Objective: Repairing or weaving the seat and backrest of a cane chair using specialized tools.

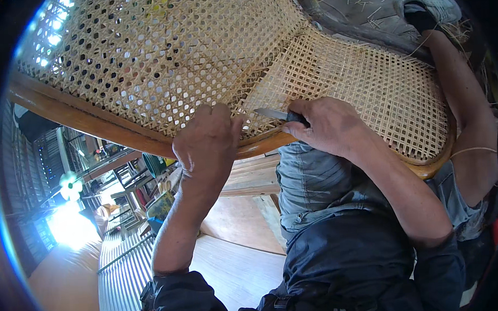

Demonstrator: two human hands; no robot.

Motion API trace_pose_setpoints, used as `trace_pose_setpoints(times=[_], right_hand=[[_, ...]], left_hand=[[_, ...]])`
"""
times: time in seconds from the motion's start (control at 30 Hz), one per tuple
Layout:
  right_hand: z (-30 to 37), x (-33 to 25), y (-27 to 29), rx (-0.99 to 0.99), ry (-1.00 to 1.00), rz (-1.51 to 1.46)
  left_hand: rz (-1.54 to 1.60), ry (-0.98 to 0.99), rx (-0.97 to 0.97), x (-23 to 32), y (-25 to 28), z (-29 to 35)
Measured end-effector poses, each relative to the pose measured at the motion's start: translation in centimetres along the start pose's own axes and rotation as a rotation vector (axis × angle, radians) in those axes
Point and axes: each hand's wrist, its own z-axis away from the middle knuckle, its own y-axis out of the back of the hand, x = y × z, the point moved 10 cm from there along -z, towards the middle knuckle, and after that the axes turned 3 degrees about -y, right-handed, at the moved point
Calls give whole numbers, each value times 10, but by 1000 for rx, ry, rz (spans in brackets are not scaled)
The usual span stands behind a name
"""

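Gripping a knife (270, 114) by its dark handle, the right hand (327, 122) sits just inside the near stretch of a curved wooden rim (94, 127), its thumb and fingers wrapped together around the grip. The short blade points left, lying over the woven cane just inside the rim, its tip toward the left hand. That left hand (207, 136) reaches across the rim itself, fingers bent close together and knuckles up, their ends down at the cane; whether they pinch a strand cannot be told, since the back of the hand hides the tips.

Cane webbing fills the space within the rim: a wide panel (163, 54) with rounded holes toward its left, and a panel of square mesh (378, 85) toward its right end. The two meet along a slanting line inside the rim, right of the left hand.

Grey trousers (315, 178) show below the rim, near the right hand. A bare leg with a pale shoe (433, 7) stands beyond the rim's right end. Well below its left stretch are a corrugated sheet (122, 280) and a pale board (236, 271).
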Motion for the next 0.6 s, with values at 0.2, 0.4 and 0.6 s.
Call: trace_pose_setpoints(times=[0.2,0.4,0.6], right_hand=[[-3,3,0,-19,10,42],[-4,-1,4,0,44,49],[6,2,-14,40,-28,-3]], left_hand=[[-22,-107,110,5,3,4],[26,-150,91,7,3,6],[75,-105,14,1,10,11]])
